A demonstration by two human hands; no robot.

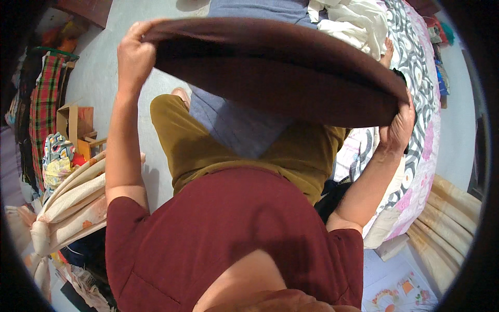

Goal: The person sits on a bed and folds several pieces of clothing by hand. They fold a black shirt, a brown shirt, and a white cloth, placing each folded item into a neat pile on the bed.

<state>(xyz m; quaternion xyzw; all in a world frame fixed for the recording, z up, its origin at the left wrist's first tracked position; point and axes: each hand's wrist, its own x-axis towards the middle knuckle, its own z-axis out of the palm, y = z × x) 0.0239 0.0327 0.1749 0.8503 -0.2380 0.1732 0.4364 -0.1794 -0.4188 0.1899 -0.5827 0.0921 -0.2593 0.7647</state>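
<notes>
A dark brown cloth (273,74) is stretched out in front of me, held up above my lap. My left hand (138,54) grips its edge on the left side of the view. On the right side, my right hand (399,121) grips the other end, its fingers partly hidden by the fabric. Below the cloth lies a blue-grey cloth (241,128), running between my knees and farther away. The brown cloth hides its middle part. Whether the brown cloth is a garment, I cannot tell.
A bed with a patterned cover (425,156) is at the right, with crumpled white cloth (358,23) near its far end and a bare foot (388,50) beside it. At left are a cardboard box (68,121), a knotted curtain (74,206) and a plaid cloth (46,97).
</notes>
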